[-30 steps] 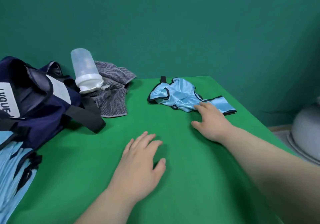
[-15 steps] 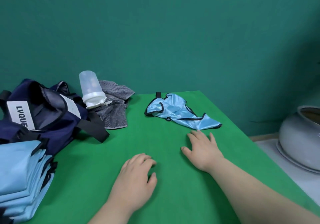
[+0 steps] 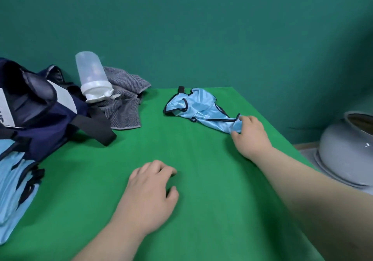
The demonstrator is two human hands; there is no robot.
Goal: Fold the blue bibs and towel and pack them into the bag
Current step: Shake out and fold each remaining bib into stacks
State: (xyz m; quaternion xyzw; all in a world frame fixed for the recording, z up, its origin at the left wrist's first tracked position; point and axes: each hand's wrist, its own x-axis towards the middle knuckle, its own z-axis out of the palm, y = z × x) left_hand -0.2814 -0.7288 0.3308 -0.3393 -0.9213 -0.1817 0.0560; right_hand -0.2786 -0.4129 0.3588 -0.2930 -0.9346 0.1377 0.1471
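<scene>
A crumpled light-blue bib (image 3: 199, 107) with dark trim lies at the far right of the green table (image 3: 201, 210). My right hand (image 3: 251, 137) pinches its near right corner. My left hand (image 3: 149, 196) rests on the cloth near the table's middle, fingers loosely curled, holding nothing. A navy bag (image 3: 38, 111) stands open at the far left, its black strap trailing onto the table. A stack of folded light-blue bibs (image 3: 14, 190) lies at the left edge. A grey striped towel (image 3: 125, 107) lies crumpled behind the bag.
A translucent bottle (image 3: 92, 77) with a white cap lies upended on the towel. Past the table's right edge stands a grey pot (image 3: 347, 149) on a plate. A green wall closes the back.
My right hand reached forward and right from the bare cloth and took the bib's corner. My left hand curled its fingers slightly and stayed near the middle.
</scene>
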